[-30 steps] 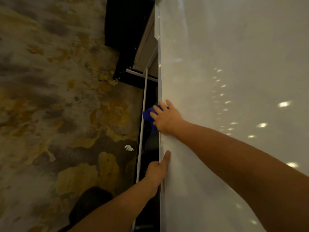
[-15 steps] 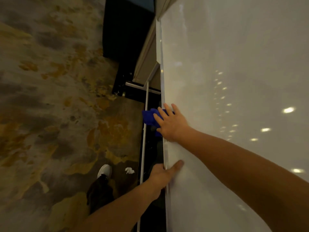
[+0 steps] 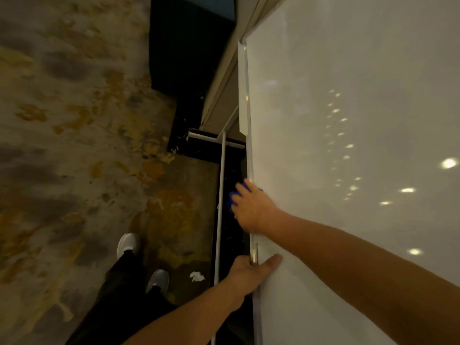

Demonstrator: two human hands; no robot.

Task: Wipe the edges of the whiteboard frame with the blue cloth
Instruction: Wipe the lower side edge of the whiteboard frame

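A large white whiteboard fills the right side of the head view. Its thin pale frame edge runs from top to bottom. My right hand is wrapped over that edge and presses the blue cloth against it; only a small bunch of cloth shows past my fingers. Lower on the same edge, my left hand grips the frame, thumb lying on the board face and fingers hidden behind it.
A white stand pole runs beside the frame edge, with a cross bar at its far end. My two white shoes and dark trousers stand on the patterned carpet. A crumpled white scrap lies near them. A dark panel is behind.
The view has tilted down, bringing my shoes and legs into sight. My right hand has shifted along the frame edge with the cloth, which is now mostly covered. My left hand keeps its grip.
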